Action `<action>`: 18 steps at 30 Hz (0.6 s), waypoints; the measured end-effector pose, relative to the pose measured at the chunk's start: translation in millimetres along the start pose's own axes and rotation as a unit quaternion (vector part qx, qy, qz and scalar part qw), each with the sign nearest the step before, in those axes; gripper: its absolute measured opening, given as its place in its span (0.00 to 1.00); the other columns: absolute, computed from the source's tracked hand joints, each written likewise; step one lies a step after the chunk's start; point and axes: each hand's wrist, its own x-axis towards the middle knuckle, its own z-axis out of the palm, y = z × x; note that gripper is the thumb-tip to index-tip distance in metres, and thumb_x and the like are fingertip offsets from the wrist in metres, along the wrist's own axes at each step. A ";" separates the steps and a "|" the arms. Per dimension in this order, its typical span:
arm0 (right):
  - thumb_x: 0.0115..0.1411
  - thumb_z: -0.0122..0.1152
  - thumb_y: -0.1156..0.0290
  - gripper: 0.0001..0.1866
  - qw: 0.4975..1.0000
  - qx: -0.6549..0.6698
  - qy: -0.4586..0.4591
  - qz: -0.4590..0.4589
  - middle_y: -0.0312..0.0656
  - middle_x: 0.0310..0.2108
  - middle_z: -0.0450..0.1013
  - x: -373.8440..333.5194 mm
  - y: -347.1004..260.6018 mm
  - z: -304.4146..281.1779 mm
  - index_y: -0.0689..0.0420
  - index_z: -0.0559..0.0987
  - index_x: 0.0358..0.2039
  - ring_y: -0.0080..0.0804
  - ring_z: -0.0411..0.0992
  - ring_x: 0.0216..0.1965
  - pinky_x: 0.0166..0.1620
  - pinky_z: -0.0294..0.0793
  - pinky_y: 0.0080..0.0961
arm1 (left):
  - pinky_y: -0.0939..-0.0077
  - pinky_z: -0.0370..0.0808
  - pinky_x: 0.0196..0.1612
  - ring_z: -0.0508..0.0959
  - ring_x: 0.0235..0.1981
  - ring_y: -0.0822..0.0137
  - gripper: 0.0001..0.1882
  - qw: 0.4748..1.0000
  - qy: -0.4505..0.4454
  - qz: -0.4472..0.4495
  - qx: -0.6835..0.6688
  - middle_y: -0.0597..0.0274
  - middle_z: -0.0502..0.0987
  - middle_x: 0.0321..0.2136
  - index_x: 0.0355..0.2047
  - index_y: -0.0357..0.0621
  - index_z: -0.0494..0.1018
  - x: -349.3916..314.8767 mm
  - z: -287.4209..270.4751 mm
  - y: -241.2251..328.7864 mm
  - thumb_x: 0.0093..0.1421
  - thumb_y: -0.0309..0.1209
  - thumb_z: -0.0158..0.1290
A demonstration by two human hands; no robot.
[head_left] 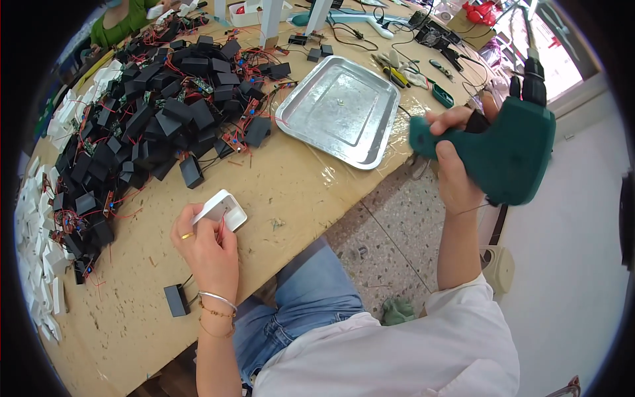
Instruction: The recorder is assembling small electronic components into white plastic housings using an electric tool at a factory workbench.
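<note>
At the far left I see a pile of white plastic pieces [41, 255] along the edge of the tan-covered worktable [149, 255]. Just right of them spreads a big heap of black rectangular boxes [165, 122], tangled with red wires and small circuit boards; a person in a green top [121, 25] sits beyond it. Nearer, one loose black box [176, 300] lies beside the left wrist.

I have the left hand [208, 250] closed around a small white open-topped plastic box [234, 217], holding it tilted near the front edge of the table. Something thin and reddish shows by the fingertips, too small for me to identify.

Past that is a shallow silver metal tray [331, 112], then pliers with yellow-and-black handles [398, 77]. On my right side, the right hand [456, 173] grips a dark green pistol-shaped tool [519, 151] by its handle, black nose upward, well apart from the white box.
</note>
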 end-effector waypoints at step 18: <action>0.51 0.70 0.63 0.22 0.928 0.108 -0.187 0.303 0.45 0.33 0.74 -152.9 -29.3 81.8 0.65 0.76 0.41 0.40 0.74 0.38 0.39 0.72 0.29 | 0.56 0.64 0.52 0.63 0.50 0.48 0.07 1.000 -0.006 -0.007 0.005 0.56 0.66 0.49 0.27 0.35 0.70 -0.3 -1.8 -2.1 0.48 0.20 0.57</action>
